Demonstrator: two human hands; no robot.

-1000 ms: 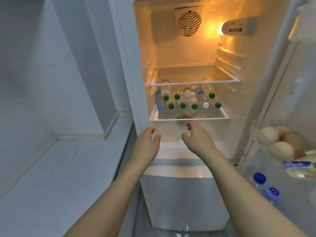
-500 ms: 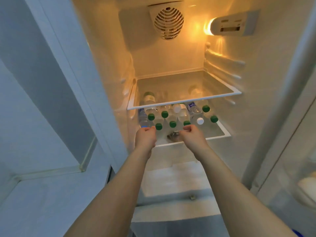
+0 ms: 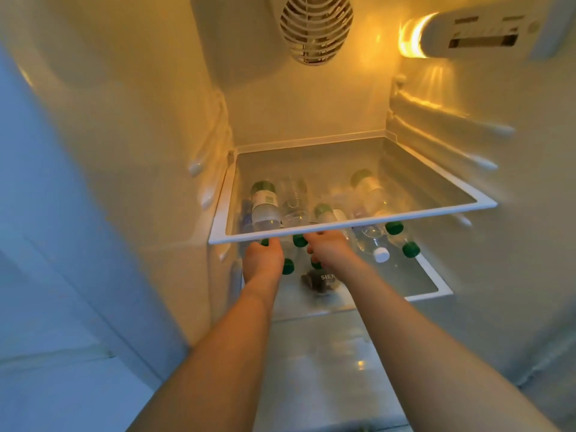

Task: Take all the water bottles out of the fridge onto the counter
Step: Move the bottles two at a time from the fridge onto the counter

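Several clear water bottles [image 3: 263, 210] with green caps lie on their sides on the lower fridge shelf [image 3: 436, 286], seen partly through the glass shelf above. One bottle has a white cap [image 3: 381, 254]. My left hand [image 3: 263, 260] reaches under the upper shelf and curls over a bottle at the left of the pile. My right hand [image 3: 330, 249] curls over a bottle near the middle. The upper shelf's rim hides the fingertips of both hands.
The upper glass shelf [image 3: 405, 213] hangs low over the bottles and carries nothing. A fan vent [image 3: 316, 26] and a lit lamp [image 3: 411, 35] sit high in the fridge. A small dark packet [image 3: 321, 283] lies on the lower shelf. The pale counter [image 3: 46, 385] lies at the lower left.
My view has moved closer into the fridge. Both hands have gone from in front of the shelf to under the upper shelf and onto the bottles.
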